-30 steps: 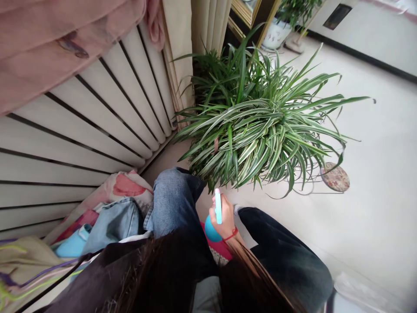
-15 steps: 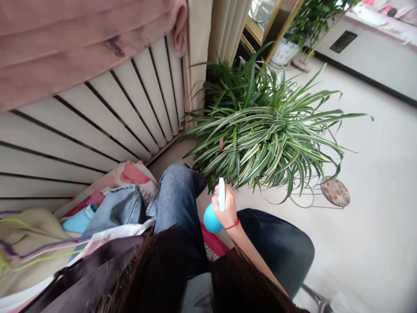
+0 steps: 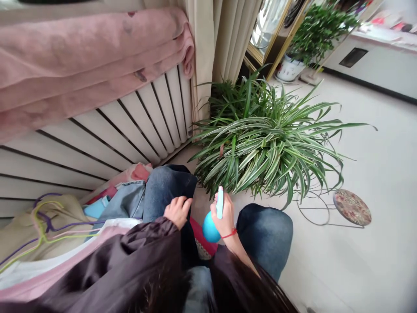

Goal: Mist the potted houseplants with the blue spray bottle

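Observation:
My right hand (image 3: pixel 224 215) is wrapped round the top of a spray bottle (image 3: pixel 211 227) with a round blue body. Its long pale-blue head points away from me, and my fingers hide the trigger area. A red string is tied round that wrist. My left hand (image 3: pixel 177 211) lies on or just over my left thigh, holding nothing, its fingers slightly bent and apart. Just beyond the bottle spreads a large spider plant (image 3: pixel 270 148) with striped, drooping leaves; its pot is hidden under the foliage.
A white radiator (image 3: pixel 130 126) with a pink cloth (image 3: pixel 97 56) over it stands at the left. Hangers (image 3: pixel 42 230) and clothes lie beside me. A round patterned seat on a wire stand (image 3: pixel 352 208) is at the right. Another potted plant (image 3: pixel 289 67) stands at the back.
My left hand has come into view over my left thigh. The view has tilted up and shifted, while my right hand keeps its hold on the spray bottle.

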`<action>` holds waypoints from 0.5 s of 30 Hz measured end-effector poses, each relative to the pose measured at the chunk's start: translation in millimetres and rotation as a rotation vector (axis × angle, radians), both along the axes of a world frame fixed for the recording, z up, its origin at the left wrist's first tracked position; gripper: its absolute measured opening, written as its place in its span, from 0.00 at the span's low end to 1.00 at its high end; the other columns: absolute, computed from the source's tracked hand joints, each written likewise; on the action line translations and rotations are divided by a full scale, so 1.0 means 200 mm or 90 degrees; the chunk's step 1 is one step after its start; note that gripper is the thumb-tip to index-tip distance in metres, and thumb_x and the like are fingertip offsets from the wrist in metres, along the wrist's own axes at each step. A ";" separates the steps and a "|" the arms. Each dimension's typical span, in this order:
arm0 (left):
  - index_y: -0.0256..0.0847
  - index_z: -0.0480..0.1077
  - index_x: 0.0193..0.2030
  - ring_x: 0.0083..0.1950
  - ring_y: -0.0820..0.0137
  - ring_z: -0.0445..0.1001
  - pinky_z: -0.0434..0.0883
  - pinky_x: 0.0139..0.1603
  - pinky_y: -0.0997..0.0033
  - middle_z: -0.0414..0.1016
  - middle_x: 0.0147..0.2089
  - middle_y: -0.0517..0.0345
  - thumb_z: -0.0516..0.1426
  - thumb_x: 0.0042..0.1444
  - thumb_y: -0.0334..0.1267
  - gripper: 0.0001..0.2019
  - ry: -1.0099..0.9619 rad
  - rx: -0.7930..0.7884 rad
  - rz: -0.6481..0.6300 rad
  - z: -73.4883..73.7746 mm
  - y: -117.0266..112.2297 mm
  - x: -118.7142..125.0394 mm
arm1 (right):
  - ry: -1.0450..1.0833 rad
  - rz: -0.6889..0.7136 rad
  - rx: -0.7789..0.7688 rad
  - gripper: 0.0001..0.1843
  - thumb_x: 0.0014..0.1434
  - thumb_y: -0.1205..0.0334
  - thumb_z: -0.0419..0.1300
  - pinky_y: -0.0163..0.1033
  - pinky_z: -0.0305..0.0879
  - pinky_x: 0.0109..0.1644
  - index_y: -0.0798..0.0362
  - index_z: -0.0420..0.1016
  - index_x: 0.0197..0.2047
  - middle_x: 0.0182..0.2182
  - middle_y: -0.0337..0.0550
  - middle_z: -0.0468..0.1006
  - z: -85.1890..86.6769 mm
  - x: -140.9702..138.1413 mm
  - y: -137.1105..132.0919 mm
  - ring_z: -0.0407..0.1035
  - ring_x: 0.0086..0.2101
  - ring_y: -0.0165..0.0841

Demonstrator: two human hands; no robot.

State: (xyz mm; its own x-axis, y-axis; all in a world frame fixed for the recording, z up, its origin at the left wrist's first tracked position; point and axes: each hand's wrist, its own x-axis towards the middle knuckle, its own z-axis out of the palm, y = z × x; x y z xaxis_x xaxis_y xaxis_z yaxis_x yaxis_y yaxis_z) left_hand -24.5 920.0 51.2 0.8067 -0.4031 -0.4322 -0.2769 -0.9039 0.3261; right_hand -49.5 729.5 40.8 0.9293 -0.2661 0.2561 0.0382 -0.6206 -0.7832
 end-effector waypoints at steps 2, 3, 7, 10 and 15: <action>0.34 0.44 0.75 0.75 0.48 0.47 0.56 0.73 0.45 0.46 0.74 0.34 0.67 0.45 0.35 0.53 0.057 -0.206 -0.038 -0.13 -0.08 0.00 | -0.006 -0.008 -0.001 0.09 0.56 0.66 0.53 0.45 0.72 0.44 0.52 0.68 0.41 0.35 0.45 0.75 -0.01 0.00 0.00 0.73 0.36 0.37; 0.31 0.37 0.76 0.76 0.47 0.42 0.51 0.75 0.45 0.40 0.75 0.31 0.68 0.43 0.40 0.59 0.091 -0.338 -0.051 -0.19 -0.13 0.00 | -0.008 -0.015 -0.004 0.09 0.56 0.66 0.52 0.45 0.72 0.44 0.52 0.68 0.41 0.35 0.45 0.75 -0.02 0.00 0.00 0.73 0.36 0.38; 0.39 0.24 0.75 0.77 0.52 0.43 0.49 0.76 0.44 0.37 0.76 0.35 0.64 0.47 0.39 0.60 0.078 -0.688 -0.090 -0.32 -0.31 0.00 | 0.034 -0.020 -0.006 0.07 0.57 0.65 0.51 0.46 0.72 0.41 0.51 0.68 0.39 0.33 0.44 0.74 -0.06 0.02 -0.02 0.72 0.34 0.38; 0.37 0.36 0.75 0.75 0.54 0.51 0.55 0.75 0.52 0.45 0.74 0.35 0.66 0.46 0.39 0.56 0.023 -0.717 -0.068 -0.27 -0.39 0.04 | 0.070 -0.012 0.029 0.12 0.61 0.61 0.52 0.48 0.72 0.47 0.53 0.69 0.47 0.38 0.47 0.74 -0.07 0.05 -0.02 0.73 0.40 0.40; 0.35 0.61 0.65 0.66 0.59 0.65 0.63 0.69 0.57 0.62 0.67 0.41 0.57 0.60 0.39 0.27 0.075 -0.759 0.079 -0.21 -0.44 0.12 | 0.087 -0.007 0.052 0.42 0.60 0.52 0.59 0.59 0.62 0.65 0.61 0.47 0.70 0.59 0.64 0.60 -0.06 0.09 0.03 0.60 0.61 0.49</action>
